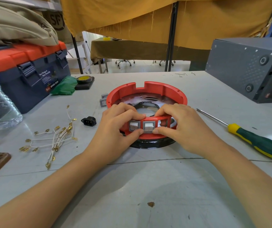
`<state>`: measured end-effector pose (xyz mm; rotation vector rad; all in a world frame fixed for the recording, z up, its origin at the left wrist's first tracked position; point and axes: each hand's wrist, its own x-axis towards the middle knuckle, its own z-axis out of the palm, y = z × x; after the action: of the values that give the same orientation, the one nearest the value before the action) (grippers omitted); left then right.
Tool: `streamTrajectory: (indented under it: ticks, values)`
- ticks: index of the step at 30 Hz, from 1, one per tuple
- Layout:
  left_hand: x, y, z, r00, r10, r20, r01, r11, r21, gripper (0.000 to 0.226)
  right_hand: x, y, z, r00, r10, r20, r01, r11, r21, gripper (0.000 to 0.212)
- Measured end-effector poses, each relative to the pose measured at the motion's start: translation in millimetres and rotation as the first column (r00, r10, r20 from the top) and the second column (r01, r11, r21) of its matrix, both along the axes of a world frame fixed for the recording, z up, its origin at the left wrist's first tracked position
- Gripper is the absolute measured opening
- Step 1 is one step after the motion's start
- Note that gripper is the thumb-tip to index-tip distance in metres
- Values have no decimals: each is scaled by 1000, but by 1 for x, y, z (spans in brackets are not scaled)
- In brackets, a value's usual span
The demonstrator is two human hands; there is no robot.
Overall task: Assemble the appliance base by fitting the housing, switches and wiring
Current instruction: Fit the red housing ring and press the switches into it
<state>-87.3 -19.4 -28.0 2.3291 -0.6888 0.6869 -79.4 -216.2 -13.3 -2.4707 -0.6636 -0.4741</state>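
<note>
Housing [148, 91], red, pinched at its near wall by left hand [118, 124] and right hand [181, 127], thumbs beside a switch [148, 127]; uneven pressure could jam it crooked.

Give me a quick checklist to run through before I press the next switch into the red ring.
1. Red ring steadied on the table: ok, left hand and right hand both grip its near wall.
2. First switch seated: cannot tell, left fingers partly cover it.
3. Second switch flush in its slot: cannot tell, both thumbs pinch under it.
4. Empty slot clear: ok.
5. Spare switches at hand: ok, beside the ring's left edge.
6. Wires and black socket still unfitted: ok, lying left of the ring.
</note>
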Motion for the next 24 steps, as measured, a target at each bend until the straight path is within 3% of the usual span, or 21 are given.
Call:
streamTrajectory:
  ticks: [5, 10, 24]
  values:
    - [-1, 0, 3, 1000, -18, -21, 17, 1000, -9, 26, 0, -1, 1, 1000, 4, -14, -4, 1000, 6, 25]
    - [-1, 0, 6, 997, -39, -62, 32, 993, -112, 19, 0, -4, 4, 996, 42, -77, -36, 997, 73, 16]
    - [-3, -6, 7, 999, 11, -45, -17, 989, -148, 7, -2, 1, 4, 999, 33, -32, -29, 992, 120, 7]
